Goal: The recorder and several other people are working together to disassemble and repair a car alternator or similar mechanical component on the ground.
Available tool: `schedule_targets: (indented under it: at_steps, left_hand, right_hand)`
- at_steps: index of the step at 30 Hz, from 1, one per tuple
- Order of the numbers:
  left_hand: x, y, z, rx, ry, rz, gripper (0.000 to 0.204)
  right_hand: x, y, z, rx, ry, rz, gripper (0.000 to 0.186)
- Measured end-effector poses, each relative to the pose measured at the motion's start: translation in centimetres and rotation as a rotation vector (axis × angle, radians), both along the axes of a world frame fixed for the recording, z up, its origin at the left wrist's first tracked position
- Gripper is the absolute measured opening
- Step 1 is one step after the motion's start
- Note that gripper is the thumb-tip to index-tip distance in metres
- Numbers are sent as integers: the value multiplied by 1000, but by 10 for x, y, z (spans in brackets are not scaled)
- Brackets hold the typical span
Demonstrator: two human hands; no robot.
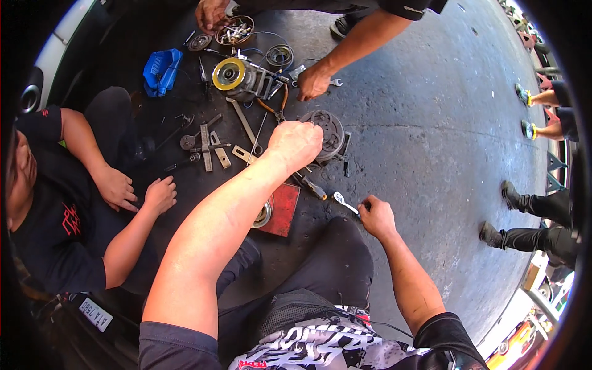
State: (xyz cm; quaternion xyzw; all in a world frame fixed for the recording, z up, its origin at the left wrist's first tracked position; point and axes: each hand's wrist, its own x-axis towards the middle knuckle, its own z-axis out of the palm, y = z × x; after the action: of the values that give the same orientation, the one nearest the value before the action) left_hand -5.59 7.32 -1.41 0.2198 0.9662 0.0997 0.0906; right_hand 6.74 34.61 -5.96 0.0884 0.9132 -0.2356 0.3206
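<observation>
L forearm nearest cam, angled up & rt. L hand curled at L edge of round dk part; can't tell if gripping. R hand closed on ratchet, just rt of & below screwdriver. Ratchet long axis diag., head up-L. Round bowl, top: mixed small parts, some metal.

On the floor, the left hand was at the left edge of the round drum. Nearer lay the screwdriver, between the flat box and, rightward, the ratchet at the right hand. Behind the drum, leftward, the motor assembly stood before the bowl.
</observation>
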Motion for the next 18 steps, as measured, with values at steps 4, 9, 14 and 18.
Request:
schedule_targets:
  at_steps: [4, 9, 14, 18]
  left_hand:
    - [1, 10, 3, 59, -80, 162, 29]
    - [6, 11, 17, 72, -149, 226, 31]
    - [11, 16, 19, -42, -64, 196, 22]
    - [10, 17, 15, -118, -92, 186, 25]
  right_hand:
    - [22, 22, -17, 46, -100, -18, 29]
    - [41, 47, -31, 91, -164, -32, 30]
    - [48, 58, -36, 96, -189, -63, 29]
    - [50, 58, -40, 136, -204, -57, 29]
